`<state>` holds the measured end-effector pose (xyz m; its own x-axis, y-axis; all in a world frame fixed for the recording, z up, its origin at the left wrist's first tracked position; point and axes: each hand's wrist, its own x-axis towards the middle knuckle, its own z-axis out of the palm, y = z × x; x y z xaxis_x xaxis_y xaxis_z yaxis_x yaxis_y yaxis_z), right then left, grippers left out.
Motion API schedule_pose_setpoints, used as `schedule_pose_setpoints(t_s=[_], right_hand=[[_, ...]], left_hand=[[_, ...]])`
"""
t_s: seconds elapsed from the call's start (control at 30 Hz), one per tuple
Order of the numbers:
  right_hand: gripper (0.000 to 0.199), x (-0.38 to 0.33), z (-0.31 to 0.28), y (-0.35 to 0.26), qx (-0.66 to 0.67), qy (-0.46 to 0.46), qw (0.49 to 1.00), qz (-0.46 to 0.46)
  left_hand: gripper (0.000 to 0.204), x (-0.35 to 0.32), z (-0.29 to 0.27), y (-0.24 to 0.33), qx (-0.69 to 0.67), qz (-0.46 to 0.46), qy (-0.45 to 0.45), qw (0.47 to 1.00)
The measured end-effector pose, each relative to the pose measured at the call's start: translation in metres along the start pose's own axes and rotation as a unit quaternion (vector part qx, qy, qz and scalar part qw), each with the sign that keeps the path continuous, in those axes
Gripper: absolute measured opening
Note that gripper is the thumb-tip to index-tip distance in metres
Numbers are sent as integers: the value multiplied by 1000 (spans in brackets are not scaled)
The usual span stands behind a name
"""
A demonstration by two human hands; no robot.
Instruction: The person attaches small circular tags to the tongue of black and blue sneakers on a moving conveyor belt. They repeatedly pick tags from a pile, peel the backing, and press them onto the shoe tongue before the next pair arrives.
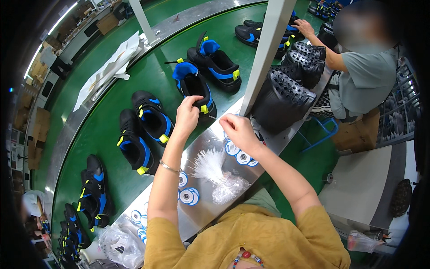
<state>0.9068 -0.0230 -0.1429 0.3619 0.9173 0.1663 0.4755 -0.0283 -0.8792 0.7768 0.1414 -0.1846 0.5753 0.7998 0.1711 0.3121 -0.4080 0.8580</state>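
My left hand (187, 115) pinches the heel collar of a black-and-blue shoe (207, 99) with yellow-green tabs. Its tongue stands up toward the far side. Just right of that heel, my right hand (241, 133) is raised with thumb and fingertips pressed together; whatever they hold is too small to make out. The mate of this shoe (224, 74) sits behind it to the right. Below my hands on the metal ledge lie a fanned bundle of thin white plastic tag strings (209, 165) and round white tags with blue rims (189, 196). More round tags (243, 157) lie under my right wrist.
Pairs of similar shoes (136, 143) stand along the curved green conveyor (112, 107). A white post (268, 49) rises beside my right hand. Black perforated shoe forms (286, 94) crowd the ledge beyond it. A co-worker (367, 80) sits at right, reaching toward shoes. A clear plastic bag (123, 246) lies lower left.
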Motion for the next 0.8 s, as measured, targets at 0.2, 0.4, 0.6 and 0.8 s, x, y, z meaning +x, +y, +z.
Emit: schedule_pose_setpoints(t_s=[0.2,0.4,0.6,0.8], right_hand=[[8,28,13,19,-174,65,977,-102],[7,36,21,20,-181,32,977,-105],[7,37,11,8,-249,39,963,-93],[8,37,14,11,-239,18,962,-129]], left_hand=[[21,-35,-2,30,-178,-152,81,969],[16,-37,2,36,-287,-207,45,934],[17,-40,1,30,-309,-215,40,925],[17,-42,4,27,-310,-209,44,927]])
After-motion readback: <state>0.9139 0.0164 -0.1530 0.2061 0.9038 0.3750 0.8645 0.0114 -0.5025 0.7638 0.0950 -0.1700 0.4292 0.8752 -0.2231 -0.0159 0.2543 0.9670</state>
